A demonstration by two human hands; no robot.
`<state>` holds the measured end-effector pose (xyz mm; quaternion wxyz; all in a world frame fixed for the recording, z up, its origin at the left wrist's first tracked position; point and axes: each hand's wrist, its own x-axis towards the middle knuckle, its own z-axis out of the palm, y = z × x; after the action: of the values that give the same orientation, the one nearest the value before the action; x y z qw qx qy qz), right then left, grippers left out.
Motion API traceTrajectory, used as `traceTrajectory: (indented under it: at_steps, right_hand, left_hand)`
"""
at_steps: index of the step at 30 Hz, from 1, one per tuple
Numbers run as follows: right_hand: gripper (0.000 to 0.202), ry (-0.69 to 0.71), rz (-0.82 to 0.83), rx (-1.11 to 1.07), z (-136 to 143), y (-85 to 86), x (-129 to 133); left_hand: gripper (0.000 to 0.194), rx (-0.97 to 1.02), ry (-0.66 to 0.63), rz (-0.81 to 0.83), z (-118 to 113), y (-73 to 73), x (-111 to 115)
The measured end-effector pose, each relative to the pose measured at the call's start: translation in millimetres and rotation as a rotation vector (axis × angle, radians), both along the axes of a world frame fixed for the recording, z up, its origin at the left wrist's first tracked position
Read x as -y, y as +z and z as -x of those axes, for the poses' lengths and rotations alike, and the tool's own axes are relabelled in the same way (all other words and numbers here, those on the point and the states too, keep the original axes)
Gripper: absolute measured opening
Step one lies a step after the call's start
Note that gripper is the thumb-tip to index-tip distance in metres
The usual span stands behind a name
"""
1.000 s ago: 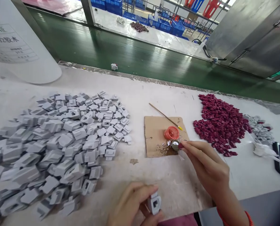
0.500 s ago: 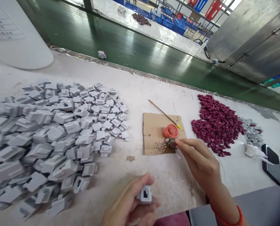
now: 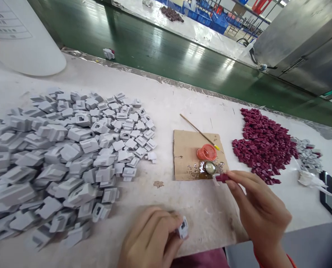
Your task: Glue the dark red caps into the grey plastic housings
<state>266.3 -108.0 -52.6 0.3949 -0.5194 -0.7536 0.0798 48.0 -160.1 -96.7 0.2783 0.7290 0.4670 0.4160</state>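
My left hand [image 3: 154, 234] is closed around a small grey plastic housing [image 3: 183, 227], whose dark rectangular opening faces right, near the table's front edge. Between thumb and fingertips, my right hand [image 3: 257, 204] pinches a small maroon plastic piece [image 3: 222, 178] just over the right front corner of a cardboard sheet [image 3: 182, 141]. On that cardboard stand a red cup [image 3: 206, 152] and, in front of it, a small round cap [image 3: 210, 167] amid wet brown liquid. A thin stick with a yellow tip [image 3: 199, 131] lies across the cardboard's back edge.
A large heap of grey housings [image 3: 79, 149] covers the left. Maroon pieces [image 3: 266, 145] are piled at right, beside a smaller grey heap [image 3: 309, 154], crumpled tissue [image 3: 308, 178] and a phone [image 3: 331, 195]. A green conveyor belt [image 3: 154, 56] carries one grey part [image 3: 109, 54].
My right hand has drawn back rightward from the round cap, and the maroon piece now shows in its fingers. My left hand has turned and closed over the grey housing. The belt part moved left.
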Motion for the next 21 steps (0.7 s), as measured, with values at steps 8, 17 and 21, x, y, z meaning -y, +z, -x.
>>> traceTrajectory:
  at_steps: [8,17,21]
  right_hand:
    - [0.03,0.124,0.197,-0.316,47.4,-11.7,46.0]
    - [0.033,0.203,0.219,-0.24,50.2,-12.7,47.8]
    - [0.029,0.231,0.298,-0.163,48.0,-5.8,46.7]
  left_hand:
    - [0.018,-0.073,0.049,-0.031,-4.6,1.9,2.8]
    - [0.018,-0.057,0.074,-0.013,-5.2,2.3,3.7]
    - [0.013,-0.072,0.055,-0.041,-5.7,1.9,5.1]
